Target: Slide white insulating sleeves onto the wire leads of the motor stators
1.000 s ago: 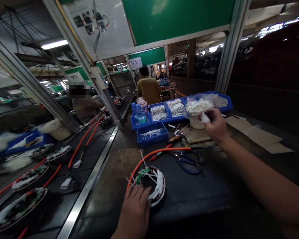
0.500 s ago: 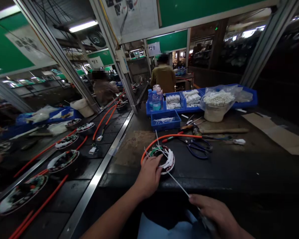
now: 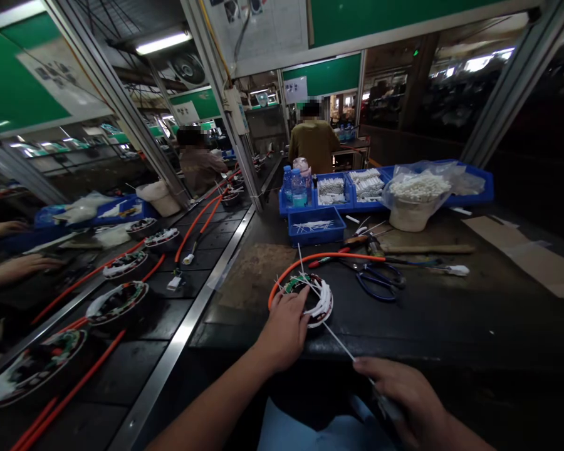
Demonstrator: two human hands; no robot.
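A round motor stator [image 3: 327, 304] with white sleeving, a green board and an orange cable [image 3: 329, 255] sits near the bench's front edge. My left hand [image 3: 284, 322] grips its near left side, with fingers reaching over the rim. Thin white cable ties [image 3: 301, 258] stick up from the ring. One long tie [image 3: 339, 341] runs taut from the stator's near edge to my right hand [image 3: 402, 388], which is closed at its end. A greyish tool [image 3: 389, 408] shows under the right fingers; its kind is mostly hidden.
Blue scissors [image 3: 378, 282] and a wooden-handled tool [image 3: 357, 239] lie behind the stator. Farther back stand a blue tray of ties [image 3: 316, 235], bins of white sleeves [image 3: 331, 191] and a bagged bucket [image 3: 410, 213]. More stators [image 3: 117, 304] line the conveyor at left; a co-worker's hands [image 3: 21, 269] are beyond.
The view has shifted slightly. My hands keep their hold, and the tie stays stretched. At far left, a co-worker's hands have come farther into view.
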